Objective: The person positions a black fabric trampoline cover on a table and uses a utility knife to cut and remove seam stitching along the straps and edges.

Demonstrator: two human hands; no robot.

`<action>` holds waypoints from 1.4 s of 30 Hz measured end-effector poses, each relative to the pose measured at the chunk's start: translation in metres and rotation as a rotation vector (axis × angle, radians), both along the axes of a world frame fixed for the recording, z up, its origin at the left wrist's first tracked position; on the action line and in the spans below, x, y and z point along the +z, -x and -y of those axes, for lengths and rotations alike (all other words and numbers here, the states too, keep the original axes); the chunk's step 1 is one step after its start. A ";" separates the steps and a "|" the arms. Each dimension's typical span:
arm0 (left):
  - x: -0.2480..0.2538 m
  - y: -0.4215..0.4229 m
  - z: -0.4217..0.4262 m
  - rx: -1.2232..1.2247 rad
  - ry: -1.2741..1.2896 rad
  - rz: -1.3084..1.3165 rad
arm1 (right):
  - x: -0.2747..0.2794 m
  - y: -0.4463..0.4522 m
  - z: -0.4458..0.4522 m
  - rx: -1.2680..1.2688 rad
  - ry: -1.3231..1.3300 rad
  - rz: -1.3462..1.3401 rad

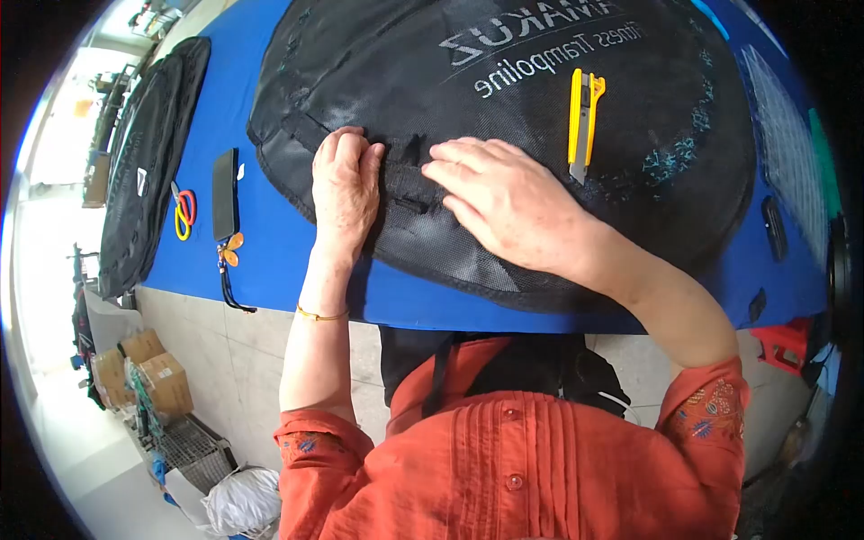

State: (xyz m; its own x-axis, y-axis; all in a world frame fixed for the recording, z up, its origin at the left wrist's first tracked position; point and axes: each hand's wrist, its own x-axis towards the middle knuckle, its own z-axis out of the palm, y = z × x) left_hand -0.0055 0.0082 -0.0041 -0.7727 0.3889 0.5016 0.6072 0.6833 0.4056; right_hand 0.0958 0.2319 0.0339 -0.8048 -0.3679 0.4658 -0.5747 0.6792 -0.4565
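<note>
A round black mesh sheet (450,247) with mirrored lettering, "Fitness Trampoline", lies across a blue table surface (270,54). My left hand (346,184) has its fingers bent and pressed together on a fold of the black sheet, left of some short black straps. My right hand (513,202) rests palm down to the right of these straps, its fingers stretched out and holding nothing. Beyond my right hand, a yellow box cutter (585,121) lies on the sheet with its blade out. Teal thread marks (670,160) show near the sheet's right side.
At the left lie a stack of black sheets (148,171), scissors (184,214) with red and yellow handles, and a black phone (225,193) with a strap. A dark object (773,228) lies at the right. Cardboard boxes (162,382) stand on the floor.
</note>
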 end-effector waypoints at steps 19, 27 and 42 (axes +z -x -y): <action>0.033 -0.038 -0.020 -0.343 0.219 0.212 | 0.016 -0.005 -0.038 -0.057 0.064 -0.055; 0.023 -0.045 -0.020 -0.270 0.158 0.110 | 0.029 -0.071 -0.080 0.090 -0.015 0.097; 0.036 -0.057 -0.034 -0.234 0.260 0.095 | 0.011 -0.137 -0.138 -0.007 -0.169 0.223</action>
